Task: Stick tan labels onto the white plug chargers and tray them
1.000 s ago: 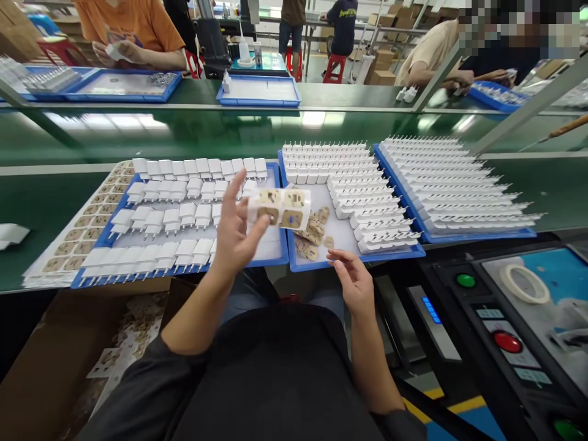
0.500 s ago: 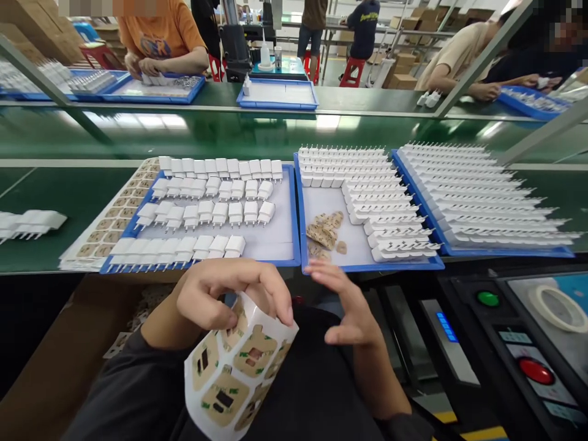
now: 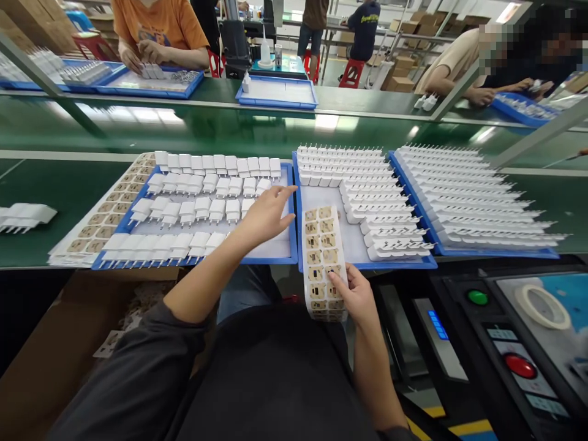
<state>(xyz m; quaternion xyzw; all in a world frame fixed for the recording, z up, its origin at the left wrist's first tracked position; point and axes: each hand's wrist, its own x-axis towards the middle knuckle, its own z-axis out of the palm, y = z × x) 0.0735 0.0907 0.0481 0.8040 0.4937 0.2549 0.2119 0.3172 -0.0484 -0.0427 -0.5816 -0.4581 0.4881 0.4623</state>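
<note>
My right hand (image 3: 358,294) pinches the lower right edge of a white sheet of tan stickers (image 3: 321,245), whose upper part lies over the middle blue tray (image 3: 356,236) and whose bottom end curls down. Fingers apart and holding nothing, my left hand (image 3: 271,214) hovers above the right side of the left blue tray (image 3: 282,245). Rows of white plug adapters (image 3: 184,211) with pins stand in that tray. More white adapters (image 3: 362,162) fill the back and right of the middle tray.
Another tray of adapters (image 3: 478,196) is at the right, above a machine panel with a red button (image 3: 520,365). Sticker sheets (image 3: 98,223) lie at the left. Across the green belt (image 3: 257,135), a person in orange (image 3: 160,30) handles white parts.
My left hand has let go of the sticker sheet and reached forward over the left tray. My right hand, empty before, now holds the sheet, which has moved right and forward.
</note>
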